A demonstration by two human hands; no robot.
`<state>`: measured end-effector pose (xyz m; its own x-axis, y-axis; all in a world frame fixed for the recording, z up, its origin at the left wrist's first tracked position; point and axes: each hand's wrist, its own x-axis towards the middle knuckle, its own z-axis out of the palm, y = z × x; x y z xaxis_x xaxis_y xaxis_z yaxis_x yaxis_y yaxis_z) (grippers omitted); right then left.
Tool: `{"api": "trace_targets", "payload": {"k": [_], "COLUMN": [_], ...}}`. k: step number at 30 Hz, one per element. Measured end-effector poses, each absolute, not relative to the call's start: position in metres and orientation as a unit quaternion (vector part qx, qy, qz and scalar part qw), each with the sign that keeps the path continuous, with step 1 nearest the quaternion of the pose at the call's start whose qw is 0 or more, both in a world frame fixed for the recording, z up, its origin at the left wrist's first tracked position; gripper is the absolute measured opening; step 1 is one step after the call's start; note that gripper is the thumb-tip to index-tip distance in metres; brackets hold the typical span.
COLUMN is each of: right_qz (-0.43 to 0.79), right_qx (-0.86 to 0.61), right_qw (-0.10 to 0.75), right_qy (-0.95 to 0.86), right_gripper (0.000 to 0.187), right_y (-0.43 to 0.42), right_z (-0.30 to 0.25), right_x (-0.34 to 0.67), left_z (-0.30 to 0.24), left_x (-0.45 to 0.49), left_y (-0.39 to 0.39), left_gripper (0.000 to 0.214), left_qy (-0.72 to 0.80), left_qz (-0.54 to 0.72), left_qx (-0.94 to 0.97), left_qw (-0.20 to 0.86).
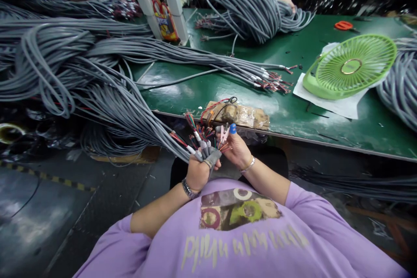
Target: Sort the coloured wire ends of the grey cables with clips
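My left hand (199,170), with a dark band at the wrist, is closed around the ends of a bundle of grey cables (156,132). From it rise stripped ends with white collars and thin coloured wires (203,132). The thumb wears a grey cover. Close on the right, my right hand (237,151) pinches a small pale pink clip-like tool (224,134) beside thin orange wires. A blue cover (232,128) sits on one of its fingertips. The tool's exact kind is unclear, and its tip is among the wires.
A worn wooden block (237,114) lies at the front edge of the green table (182,95). More grey cables (182,54) stretch across from the left. A green fan (352,67) stands right on white paper. Beyond, another person's hand (286,2) touches a coiled cable bundle (244,0).
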<state>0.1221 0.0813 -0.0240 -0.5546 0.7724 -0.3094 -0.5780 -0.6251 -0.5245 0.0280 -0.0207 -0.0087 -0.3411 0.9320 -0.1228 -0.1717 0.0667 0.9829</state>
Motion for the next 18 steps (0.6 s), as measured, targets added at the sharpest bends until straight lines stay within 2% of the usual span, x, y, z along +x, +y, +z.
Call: {"api": "trace_targets", "payload": {"k": [8, 18], "right_qz": [0.852, 0.869], "right_qx": [-0.264, -0.270], "right_qw": [0.412, 0.381], "right_qy": [-0.185, -0.162], "right_gripper": [0.040, 0.044], "right_y": [0.0822, 0.0805], "right_z": [-0.0293, -0.0259], "right_x": [0.1194, 0.1229], "left_z": [-0.0134, -0.0102], "left_x": [0.0278, 0.0273], "left_y": [-0.0193, -0.0230], "left_gripper": [0.015, 0.016], "left_qy": [0.562, 0.561], "left_qz": [0.583, 0.583], "left_qx": [0.350, 0.340], "left_qw": [0.471, 0.479]}}
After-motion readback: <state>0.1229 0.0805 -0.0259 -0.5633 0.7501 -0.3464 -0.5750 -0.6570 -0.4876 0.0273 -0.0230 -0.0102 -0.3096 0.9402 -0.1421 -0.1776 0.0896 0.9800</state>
